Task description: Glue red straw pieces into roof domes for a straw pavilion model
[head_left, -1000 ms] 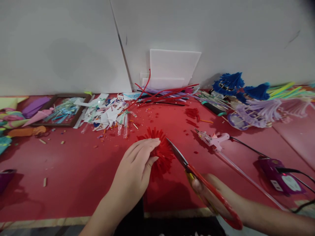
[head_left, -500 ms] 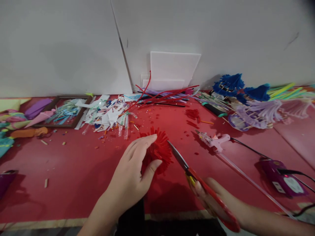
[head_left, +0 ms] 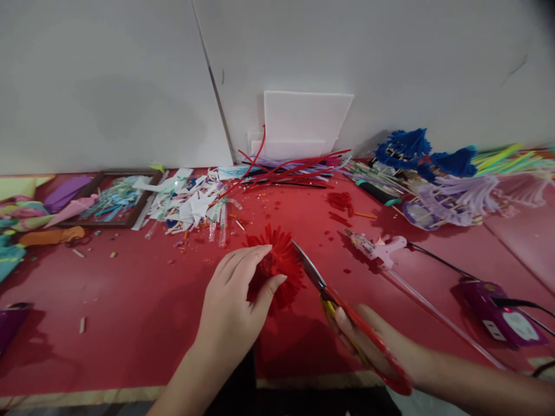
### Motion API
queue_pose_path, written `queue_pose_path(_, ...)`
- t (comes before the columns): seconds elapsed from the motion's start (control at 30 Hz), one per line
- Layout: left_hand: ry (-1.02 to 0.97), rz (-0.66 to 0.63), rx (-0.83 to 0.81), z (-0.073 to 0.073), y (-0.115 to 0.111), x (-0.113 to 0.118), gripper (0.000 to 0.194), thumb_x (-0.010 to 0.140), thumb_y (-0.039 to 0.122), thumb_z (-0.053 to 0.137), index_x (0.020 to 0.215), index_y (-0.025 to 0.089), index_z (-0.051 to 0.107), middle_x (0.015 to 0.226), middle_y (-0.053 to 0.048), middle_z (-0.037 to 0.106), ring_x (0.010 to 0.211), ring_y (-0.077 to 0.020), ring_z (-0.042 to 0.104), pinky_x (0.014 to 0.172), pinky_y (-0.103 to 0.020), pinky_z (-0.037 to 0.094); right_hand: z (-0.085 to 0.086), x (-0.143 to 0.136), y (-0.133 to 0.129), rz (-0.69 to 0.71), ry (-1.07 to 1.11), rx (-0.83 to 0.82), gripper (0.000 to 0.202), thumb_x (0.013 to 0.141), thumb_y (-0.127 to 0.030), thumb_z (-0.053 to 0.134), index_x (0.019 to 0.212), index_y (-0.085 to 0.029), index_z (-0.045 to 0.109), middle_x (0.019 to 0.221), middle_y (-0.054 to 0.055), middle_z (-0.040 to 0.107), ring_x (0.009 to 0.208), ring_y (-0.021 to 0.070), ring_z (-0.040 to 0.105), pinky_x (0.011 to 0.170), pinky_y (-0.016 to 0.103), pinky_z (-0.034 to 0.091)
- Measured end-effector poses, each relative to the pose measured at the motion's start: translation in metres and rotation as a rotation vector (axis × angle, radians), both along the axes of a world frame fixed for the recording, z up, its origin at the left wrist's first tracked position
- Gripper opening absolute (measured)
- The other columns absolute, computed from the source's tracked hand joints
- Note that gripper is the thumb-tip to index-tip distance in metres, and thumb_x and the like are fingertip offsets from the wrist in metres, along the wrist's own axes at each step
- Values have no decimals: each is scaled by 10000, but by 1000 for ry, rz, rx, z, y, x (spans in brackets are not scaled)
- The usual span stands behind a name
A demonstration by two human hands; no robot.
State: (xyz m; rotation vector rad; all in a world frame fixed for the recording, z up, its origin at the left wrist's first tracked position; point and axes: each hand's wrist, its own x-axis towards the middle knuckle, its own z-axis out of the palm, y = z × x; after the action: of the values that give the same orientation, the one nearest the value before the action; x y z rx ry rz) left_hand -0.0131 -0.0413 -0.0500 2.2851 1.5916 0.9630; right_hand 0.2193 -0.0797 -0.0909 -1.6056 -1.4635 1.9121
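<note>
A round red fringed piece (head_left: 284,263), its many strips fanning outward, is held above the red table by my left hand (head_left: 236,289). The thumb and fingers curve round its left side and hide part of it. My right hand (head_left: 364,332) grips a pair of scissors (head_left: 338,300) with red and yellow handles. The metal blades look closed or nearly so and point up and left, their tip at the right edge of the fringe. Whether the tip touches the strips I cannot tell.
Right of the scissors lie a pink glue gun (head_left: 381,251) and a purple power socket (head_left: 498,315) with cords. Behind are red fuzzy stems (head_left: 286,170), paper scraps (head_left: 195,202), a brown frame (head_left: 130,219) and blue fringed pieces (head_left: 407,147).
The scissors and my right hand have moved slightly up and left along the fringe. My left hand has shifted a little, and more of the red piece's middle shows.
</note>
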Motion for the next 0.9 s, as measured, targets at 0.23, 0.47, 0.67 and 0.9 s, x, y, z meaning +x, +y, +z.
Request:
queue_pose_path(0.23, 9, -8, -3, -1, 1, -1, 297, 911, 289, 590, 1189, 188, 569, 1115, -87, 696, 1031, -239, 641, 879, -442, 556, 3, 0, 3, 21, -29, 0, 724, 665, -938, 303, 597, -219, 352, 536, -44, 319, 486, 75, 267, 438, 237, 231)
queue_pose_path(0.47, 25, -18, 11, -1, 2, -1, 290, 916, 283, 574, 1192, 192, 562, 1115, -85, 698, 1033, -245, 639, 880, -435, 559, 3, 2, 4, -13, -7, 18, 686, 687, -902, 378, 604, -222, 359, 547, -38, 355, 505, 85, 308, 453, 237, 246)
queue_pose_path(0.67, 49, -76, 11, -2, 8, -3, 277, 937, 225, 527, 1210, 190, 547, 1140, -92, 686, 1069, -249, 612, 919, -464, 534, -10, 8, -9, -73, 32, 31, 634, 772, -838, 364, 733, -213, 469, 658, -13, 444, 602, 122, 399, 530, 249, 383)
queue_pose_path(0.9, 52, -87, 1, -1, 8, -2, 301, 940, 228, 516, 1236, 175, 526, 1176, -103, 672, 1104, -251, 591, 942, -470, 519, -5, 5, -4, -55, 17, -15, 675, 736, -883, 318, 689, -215, 401, 601, -38, 392, 538, 94, 371, 480, 232, 339)
